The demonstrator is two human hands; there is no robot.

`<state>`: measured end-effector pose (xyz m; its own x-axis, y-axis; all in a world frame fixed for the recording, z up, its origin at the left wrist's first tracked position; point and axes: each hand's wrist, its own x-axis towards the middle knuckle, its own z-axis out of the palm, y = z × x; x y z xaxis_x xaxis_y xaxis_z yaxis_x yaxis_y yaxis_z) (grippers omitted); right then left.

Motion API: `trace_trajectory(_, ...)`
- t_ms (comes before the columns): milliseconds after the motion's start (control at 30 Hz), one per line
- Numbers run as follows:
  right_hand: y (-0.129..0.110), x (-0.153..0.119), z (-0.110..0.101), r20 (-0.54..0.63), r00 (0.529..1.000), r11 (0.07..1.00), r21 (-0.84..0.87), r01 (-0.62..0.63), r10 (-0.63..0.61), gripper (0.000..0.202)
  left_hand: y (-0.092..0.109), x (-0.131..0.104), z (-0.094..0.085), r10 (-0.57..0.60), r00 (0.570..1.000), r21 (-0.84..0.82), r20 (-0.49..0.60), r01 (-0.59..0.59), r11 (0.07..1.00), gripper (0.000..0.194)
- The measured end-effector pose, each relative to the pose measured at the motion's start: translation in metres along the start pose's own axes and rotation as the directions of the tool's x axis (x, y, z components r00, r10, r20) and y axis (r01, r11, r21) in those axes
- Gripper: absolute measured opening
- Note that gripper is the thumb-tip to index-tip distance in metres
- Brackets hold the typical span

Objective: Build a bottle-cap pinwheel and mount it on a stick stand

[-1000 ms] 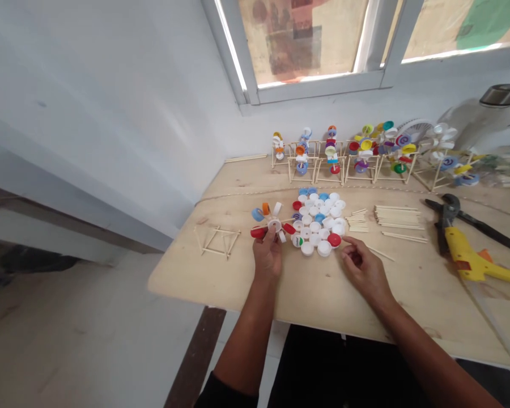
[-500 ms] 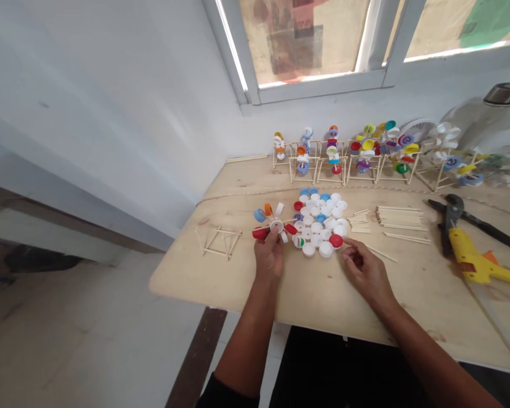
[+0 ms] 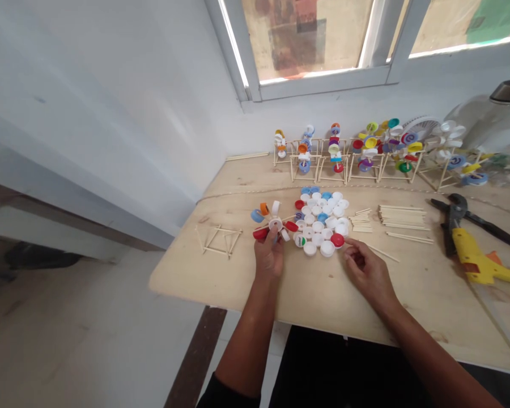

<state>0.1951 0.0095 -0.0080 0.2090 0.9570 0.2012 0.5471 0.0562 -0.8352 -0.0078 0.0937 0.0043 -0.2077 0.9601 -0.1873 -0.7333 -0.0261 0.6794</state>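
Note:
My left hand (image 3: pixel 270 255) is closed on a wheel of bottle caps (image 3: pixel 275 225), with blue, orange, white and red caps around a white centre. Right of it lies a cluster of mostly white caps (image 3: pixel 317 235) on the wooden table (image 3: pixel 238 283). My right hand (image 3: pixel 368 269) rests beside the red cap (image 3: pixel 337 240) at the cluster's edge, its fingers curled together; whether they hold anything cannot be made out. A stick frame (image 3: pixel 222 242) lies to the left of my left hand. Short sticks (image 3: pixel 361 220) sit right of the caps.
Finished-looking cap wheels on stick frames (image 3: pixel 335 148) line the wall side. Longer sticks (image 3: pixel 402 216) lie right of centre. Farther right are black-handled pliers (image 3: pixel 454 212) and a yellow glue gun (image 3: pixel 471 260). A twisted cord (image 3: pixel 255 192) crosses the table. A large glass jar (image 3: pixel 478 122) stands back right.
The wheel in my left hand has turned or tilted slightly. My right hand has hardly moved, and the view has shifted a little.

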Motion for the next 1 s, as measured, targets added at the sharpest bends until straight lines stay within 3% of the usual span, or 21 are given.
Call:
trace_trajectory(200,-0.009,0.005,-0.010,-0.072,0.997,0.998,0.064,-0.024,0.029,0.034,0.000,0.000,0.000,-0.014,1.000,-0.023,0.007,0.014,1.000,0.024)
trace_trajectory(367,-0.013,0.033,-0.029,-0.163,0.986,0.995,-0.094,0.031,-0.046,0.031,0.000,0.001,0.000,-0.011,1.000,-0.014,0.014,0.011,1.000,0.023)
trace_trajectory(500,-0.007,0.064,-0.034,-0.081,0.989,0.974,-0.202,0.105,-0.123,0.026,0.001,0.000,0.001,-0.013,1.000,-0.010,0.017,0.013,1.000,0.022)
trace_trajectory(733,-0.017,0.106,-0.019,0.131,0.983,0.901,-0.398,0.170,-0.127,0.019,0.001,0.000,0.002,-0.023,1.000,-0.020,0.000,0.023,1.000,0.022)
trace_trajectory(867,-0.025,0.123,-0.011,0.232,0.965,0.829,-0.509,0.229,-0.124,0.017,0.001,0.001,0.001,-0.017,1.000,-0.032,-0.009,0.017,0.999,0.023)
trace_trajectory(1000,-0.027,0.130,-0.007,0.293,0.946,0.812,-0.512,0.279,-0.141,0.017,0.000,0.002,0.001,-0.027,1.000,-0.042,-0.013,0.026,0.999,0.022)
